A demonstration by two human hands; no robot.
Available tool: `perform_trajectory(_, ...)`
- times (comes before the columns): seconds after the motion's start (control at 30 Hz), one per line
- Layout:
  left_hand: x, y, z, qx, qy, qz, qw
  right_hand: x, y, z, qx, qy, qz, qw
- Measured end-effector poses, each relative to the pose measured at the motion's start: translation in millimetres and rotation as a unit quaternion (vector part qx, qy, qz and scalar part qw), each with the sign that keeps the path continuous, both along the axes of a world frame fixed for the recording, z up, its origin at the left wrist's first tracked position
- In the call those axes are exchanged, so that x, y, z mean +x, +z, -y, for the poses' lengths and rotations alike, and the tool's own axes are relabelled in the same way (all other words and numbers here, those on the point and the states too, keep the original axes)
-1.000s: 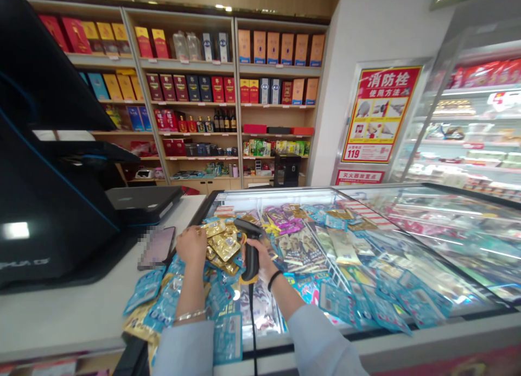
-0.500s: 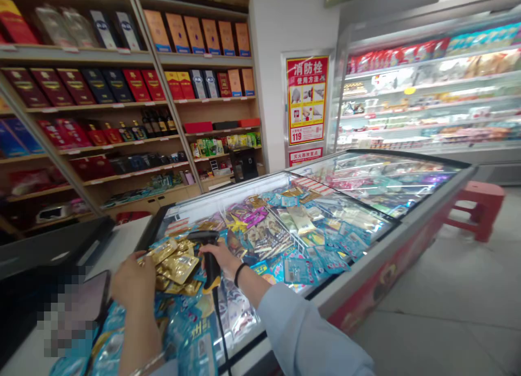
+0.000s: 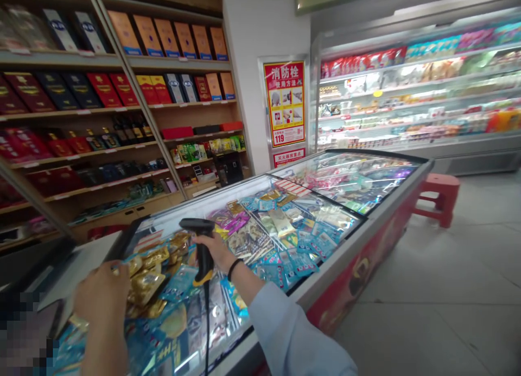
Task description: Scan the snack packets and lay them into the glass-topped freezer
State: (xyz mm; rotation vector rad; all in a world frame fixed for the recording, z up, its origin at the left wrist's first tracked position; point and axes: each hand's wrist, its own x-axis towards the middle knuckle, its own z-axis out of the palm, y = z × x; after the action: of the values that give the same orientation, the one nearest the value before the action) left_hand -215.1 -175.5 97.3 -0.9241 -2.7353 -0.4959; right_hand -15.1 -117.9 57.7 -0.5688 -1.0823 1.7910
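Note:
A black barcode scanner [image 3: 203,251] with a yellow-orange grip end is held upright in my right hand [image 3: 215,251], its cord hanging down toward the front edge. My left hand [image 3: 103,292] is closed at the left side of a heap of gold foil packets [image 3: 148,281]; its fingertips are turned away, so what they grip is hidden. The gold packets lie on the glass top of a chest freezer [image 3: 321,289], between my two hands. Blue snack packets [image 3: 154,341] lie under and in front of the heap, below my hands.
More blue packets [image 3: 305,262] show farther right at the freezer. Left of it stand a pale counter [image 3: 87,262] and a dark device. Shelves of boxes [image 3: 183,85] line the back left. A red stool [image 3: 437,199] and a lit display fridge [image 3: 419,99] are at the right.
My view has turned right, so the surroundings shift left. My left hand has moved left and toward me relative to the scanner. The scanner stays in my right hand.

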Motion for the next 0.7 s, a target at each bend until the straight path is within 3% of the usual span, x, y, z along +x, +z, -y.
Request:
perform_trajectory(0.1,40.8,9.6,-22.4,0.023,-0.084,-0.078,0.993,57.9,11.4,-9.4,0.032,-0.042,0.002,0.999)
perform_trajectory(0.23,113.6,6.9,-61.0,0.094,-0.263,-0.055,0.959,139.5,9.9,-33.9,0.062,-0.113,0.035,0.991)
perform_trajectory(0.33,167.7,-13.3,-89.3,0.104,-0.358,0.039,0.927,197.9,-0.9,-54.7,0.077,-0.124,0.067,0.987)
perform_trajectory(0.43,207.4,-44.4,-117.0,0.120,-0.416,0.152,0.889,245.4,-13.2,-73.0,0.064,-0.137,0.077,0.986)
perform_trajectory(0.57,233.8,-83.6,-153.3,0.157,-0.455,0.259,0.838,279.4,-26.9,-92.0,0.035,-0.176,0.095,0.979)
perform_trajectory(0.7,243.7,-103.0,-181.0,0.202,-0.452,0.292,0.819,284.4,-39.5,-103.5,0.012,-0.204,0.140,0.969)
